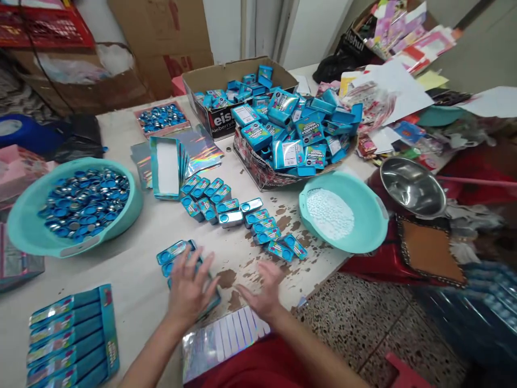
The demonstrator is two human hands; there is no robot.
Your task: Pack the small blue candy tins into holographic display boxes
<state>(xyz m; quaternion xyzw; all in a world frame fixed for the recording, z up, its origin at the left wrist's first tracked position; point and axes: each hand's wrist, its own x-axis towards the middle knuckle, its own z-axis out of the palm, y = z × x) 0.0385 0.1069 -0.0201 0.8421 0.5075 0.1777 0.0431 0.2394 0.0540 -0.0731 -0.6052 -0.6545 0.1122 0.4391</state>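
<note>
My left hand (189, 288) lies over a row of small blue tins (172, 252), its fingers spread and seeming to touch their tops. The hand covers most of that row. My right hand (264, 291) hovers just to the right above the table, fingers apart, holding nothing. Ahead of both hands stands a curved line of blue tins with colourful labels and round recesses in their tops (228, 206). Close to my body lies a shiny holographic sheet with pale strips (234, 334). At the lower left, a blue tray (108, 328) holds several tins side by side.
A turquoise basin (135, 202) of round blue-and-silver caps stands left. Another turquoise basin (369, 226) holds white pellets. Cartons of blue packs (258, 170) stand behind, near folded blue trays (166, 167). A steel bowl (412, 186) is at the right. Brown stains mark the white table (139, 280).
</note>
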